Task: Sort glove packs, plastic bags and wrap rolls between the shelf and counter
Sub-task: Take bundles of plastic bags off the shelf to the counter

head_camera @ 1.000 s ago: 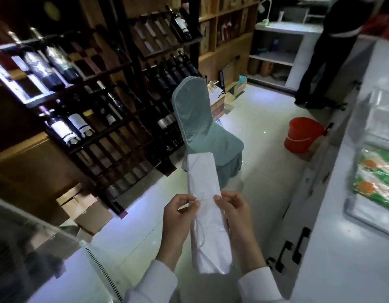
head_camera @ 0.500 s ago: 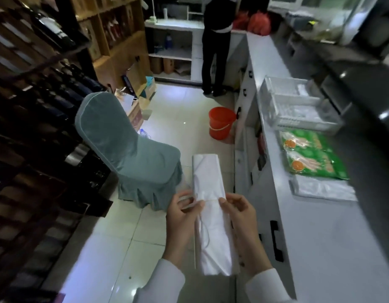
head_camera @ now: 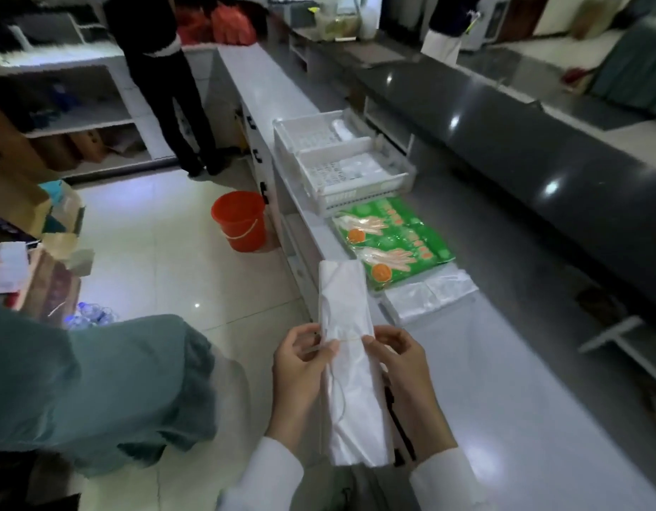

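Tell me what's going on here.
A person stands beside a white counter, holding a long bundle of white plastic bags upright in both hands. The left hand and right hand each pinch it by the thin band tied round its middle. On the counter lie green glove packs, a flat stack of white plastic bags and white slotted trays. The bundle is not yet set down.

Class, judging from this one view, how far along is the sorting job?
Done: green glove packs and a flat stack of plastic bags already lie on the counter. In hand: the left hand and right hand both hold a banded bag bundle. Left: setting it down; no wrap rolls are identifiable.
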A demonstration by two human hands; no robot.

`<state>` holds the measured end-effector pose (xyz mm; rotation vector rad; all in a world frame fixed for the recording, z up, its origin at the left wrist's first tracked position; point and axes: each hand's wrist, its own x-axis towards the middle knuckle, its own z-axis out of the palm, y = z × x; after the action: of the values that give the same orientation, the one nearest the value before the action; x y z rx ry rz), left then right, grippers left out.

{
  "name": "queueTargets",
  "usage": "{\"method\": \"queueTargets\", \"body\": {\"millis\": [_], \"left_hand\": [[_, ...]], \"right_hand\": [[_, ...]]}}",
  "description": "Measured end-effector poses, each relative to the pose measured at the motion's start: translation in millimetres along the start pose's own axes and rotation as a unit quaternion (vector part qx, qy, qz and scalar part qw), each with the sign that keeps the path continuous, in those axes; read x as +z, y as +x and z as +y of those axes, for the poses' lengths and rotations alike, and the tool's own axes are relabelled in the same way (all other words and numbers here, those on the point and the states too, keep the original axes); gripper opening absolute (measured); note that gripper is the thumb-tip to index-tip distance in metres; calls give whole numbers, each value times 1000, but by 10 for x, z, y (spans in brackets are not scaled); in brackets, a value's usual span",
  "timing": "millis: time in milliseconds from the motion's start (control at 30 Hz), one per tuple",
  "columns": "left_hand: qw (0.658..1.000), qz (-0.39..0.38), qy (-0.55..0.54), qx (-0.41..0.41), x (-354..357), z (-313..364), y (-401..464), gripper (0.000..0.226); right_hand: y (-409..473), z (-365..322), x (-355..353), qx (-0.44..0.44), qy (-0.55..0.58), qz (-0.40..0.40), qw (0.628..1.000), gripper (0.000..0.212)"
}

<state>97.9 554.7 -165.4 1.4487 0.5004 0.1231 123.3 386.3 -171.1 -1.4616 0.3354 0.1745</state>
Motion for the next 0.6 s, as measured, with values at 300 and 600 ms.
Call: {"method": "queueTargets", "body": {"millis": [300, 600], "left_hand": [[988, -137, 67, 5, 1098, 142, 776, 32], [949, -276, 151, -29, 1890, -19, 1060, 32]], "right_hand": [[730, -268, -617, 56, 92, 130, 986, 26], [884, -170, -1078, 87, 133, 271, 949, 23]]}}
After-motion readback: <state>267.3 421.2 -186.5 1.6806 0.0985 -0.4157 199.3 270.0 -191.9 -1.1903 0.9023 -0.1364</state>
